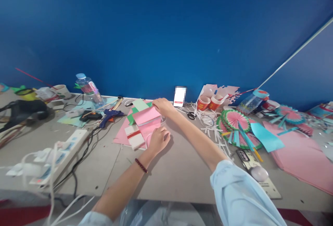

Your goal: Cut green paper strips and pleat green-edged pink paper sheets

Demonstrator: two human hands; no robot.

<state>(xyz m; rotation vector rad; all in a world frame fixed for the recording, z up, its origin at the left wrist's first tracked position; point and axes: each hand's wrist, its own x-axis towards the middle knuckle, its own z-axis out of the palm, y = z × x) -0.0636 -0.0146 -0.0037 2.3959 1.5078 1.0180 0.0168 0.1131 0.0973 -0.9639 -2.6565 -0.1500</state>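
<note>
My right hand [164,107] reaches over the paper pile, its fingers closed on the upper edge of a folded pink paper [147,116]. Nearer to me, my left hand [158,140] is curled, thumb and fingers drawn together beside the pile; whatever it may hold is too small to tell. Under and around the pink paper lie green paper pieces [140,105] and a larger pink sheet [120,135]. A white block with a red band [134,137] rests at the pile's near left side.
Left are a blue glue gun [110,115], a power strip [66,149] with cables and a bottle [90,89]. A phone [179,96] leans on the wall. To the right are scissors [191,115], red paper cups [203,103], pleated paper fans [236,120], another phone [244,155] and pink sheets [299,153].
</note>
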